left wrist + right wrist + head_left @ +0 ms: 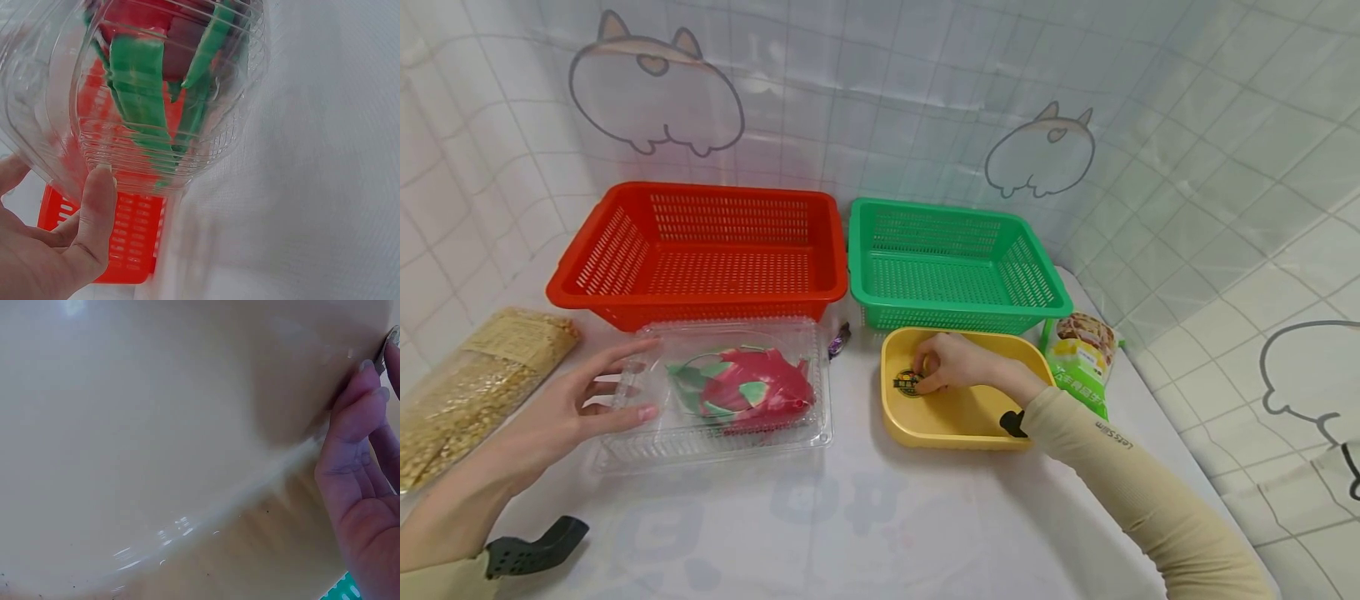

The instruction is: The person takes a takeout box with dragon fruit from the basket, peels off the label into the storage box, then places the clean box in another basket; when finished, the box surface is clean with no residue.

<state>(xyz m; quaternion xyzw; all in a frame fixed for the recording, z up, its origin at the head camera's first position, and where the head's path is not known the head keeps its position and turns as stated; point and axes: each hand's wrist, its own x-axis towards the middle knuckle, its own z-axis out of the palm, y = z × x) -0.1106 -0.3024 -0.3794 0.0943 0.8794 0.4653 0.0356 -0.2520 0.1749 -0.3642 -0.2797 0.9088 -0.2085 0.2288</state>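
Observation:
My left hand point(568, 400) grips the left end of a clear plastic clamshell box point(658, 433), thumb on the near side and fingers on the far side. Inside the box lies a red dragon fruit point(760, 387) with green scales, also showing through the plastic in the left wrist view. Over on the right, my right hand point(955, 362) reaches down into a yellow plastic basin point(970, 417). Its fingertips pinch the edge of a small dark printed label point(907, 383) at the basin's left side. In the right wrist view only a thin edge of the label point(389, 347) shows between the fingers.
Behind the box stands a red basket point(730, 267), with a green basket point(936, 279) beside it. A small purple-wrapped piece point(839, 340) lies between box and basin. A bag of yellowish kernels point(482, 383) lies far left; a green snack bag point(1081, 358) leans right of the basin.

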